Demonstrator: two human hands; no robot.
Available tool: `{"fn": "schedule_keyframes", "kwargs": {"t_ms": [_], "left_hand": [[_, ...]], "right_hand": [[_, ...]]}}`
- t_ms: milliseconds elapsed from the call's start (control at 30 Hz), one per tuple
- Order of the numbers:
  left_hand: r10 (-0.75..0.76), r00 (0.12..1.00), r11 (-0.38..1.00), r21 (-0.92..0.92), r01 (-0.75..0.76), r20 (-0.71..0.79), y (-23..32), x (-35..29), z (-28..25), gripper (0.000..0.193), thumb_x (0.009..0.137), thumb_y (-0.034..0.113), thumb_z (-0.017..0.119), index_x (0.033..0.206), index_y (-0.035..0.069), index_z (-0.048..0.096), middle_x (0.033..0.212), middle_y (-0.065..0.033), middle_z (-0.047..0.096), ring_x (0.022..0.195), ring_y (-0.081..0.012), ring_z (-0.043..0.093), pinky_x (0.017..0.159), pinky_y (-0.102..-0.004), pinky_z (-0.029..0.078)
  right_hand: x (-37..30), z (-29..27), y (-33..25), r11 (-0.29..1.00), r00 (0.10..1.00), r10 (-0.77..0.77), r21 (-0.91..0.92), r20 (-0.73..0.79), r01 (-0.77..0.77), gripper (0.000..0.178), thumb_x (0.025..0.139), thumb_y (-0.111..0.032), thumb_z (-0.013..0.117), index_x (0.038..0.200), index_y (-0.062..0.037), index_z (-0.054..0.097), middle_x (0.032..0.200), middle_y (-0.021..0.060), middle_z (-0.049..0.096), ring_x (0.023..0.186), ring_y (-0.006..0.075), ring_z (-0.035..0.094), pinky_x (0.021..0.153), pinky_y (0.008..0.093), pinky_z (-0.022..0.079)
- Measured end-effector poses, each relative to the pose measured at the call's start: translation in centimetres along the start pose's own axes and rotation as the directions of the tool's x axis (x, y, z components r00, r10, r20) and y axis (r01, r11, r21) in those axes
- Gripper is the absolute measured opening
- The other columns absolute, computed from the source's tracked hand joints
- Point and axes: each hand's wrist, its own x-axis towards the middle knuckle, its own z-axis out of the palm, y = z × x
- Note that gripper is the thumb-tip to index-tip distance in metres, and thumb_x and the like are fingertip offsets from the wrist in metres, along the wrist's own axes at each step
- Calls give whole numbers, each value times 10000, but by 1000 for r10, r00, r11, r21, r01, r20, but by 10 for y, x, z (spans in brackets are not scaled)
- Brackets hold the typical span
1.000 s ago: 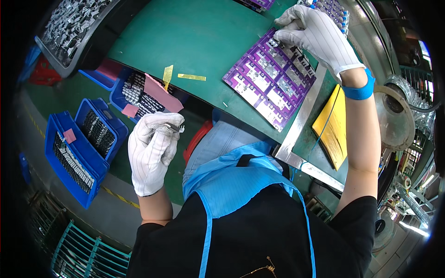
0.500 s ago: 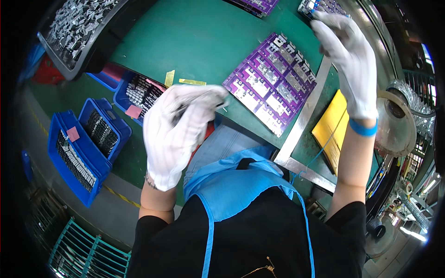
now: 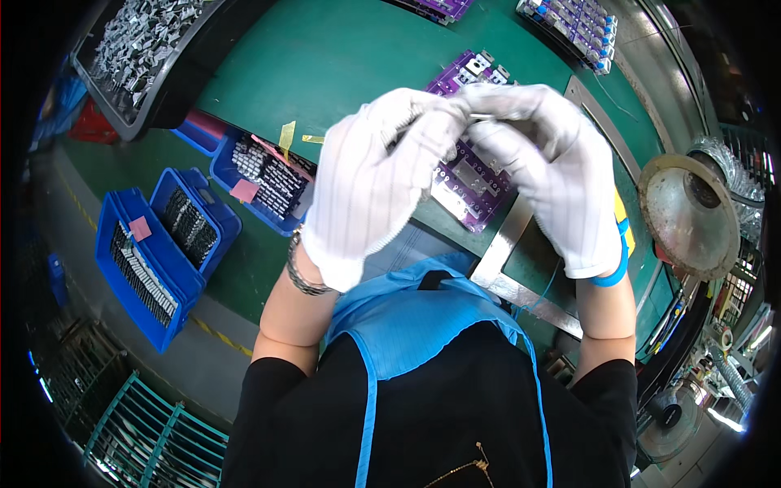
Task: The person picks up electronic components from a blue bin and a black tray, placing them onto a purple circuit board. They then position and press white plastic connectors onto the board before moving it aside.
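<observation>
My left hand (image 3: pixel 370 171) and my right hand (image 3: pixel 553 154), both in white striped gloves, meet fingertip to fingertip. Their fingers are pinched closed around something small, of which only a pale sliver shows; its kind cannot be made out. Right below them on the green bench lies a purple circuit board panel (image 3: pixel 473 191) with silvery metal patches and white parts along its far edge. The gloves cover much of the panel's middle. A blue band circles my right wrist.
Blue bins (image 3: pixel 150 268) of small dark and white parts stand at the left. A black tray (image 3: pixel 130 122) of metal pieces is at the far left. More populated boards (image 3: pixel 573 28) lie at the back right. A metal strip (image 3: pixel 508 252) edges the bench; a round lamp-like dish (image 3: pixel 691 215) stands right.
My right hand has come down and left from the far right, and my left hand has moved right and up. Now their fingertips meet over the purple panel.
</observation>
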Motion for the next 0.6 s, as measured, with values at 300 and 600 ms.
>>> {"fn": "schedule_keyframes", "kwargs": {"t_ms": [300, 600], "left_hand": [[213, 974, 846, 484, -225, 80, -42, 38, 19, 278, 865, 133, 652, 1127, 198, 721, 797, -45, 639, 688, -246, 619, 616, -327, 516], [422, 856, 591, 625, -510, 300, -54, 44, 17, 408, 806, 80, 631, 1167, 257, 702, 827, -28, 544, 709, -204, 605, 579, -308, 507]], "right_hand": [[6, -37, 31, 990, 968, 66, -105, -240, -94, 261, 907, -204, 651, 1085, -19, 699, 979, 84, 715, 834, 127, 670, 765, 266, 524], [33, -29, 46, 930, 994, 40, -360, -98, -73, 388, 875, -369, 655, 935, 13, 694, 757, 193, 667, 694, 320, 662, 666, 336, 518]]}}
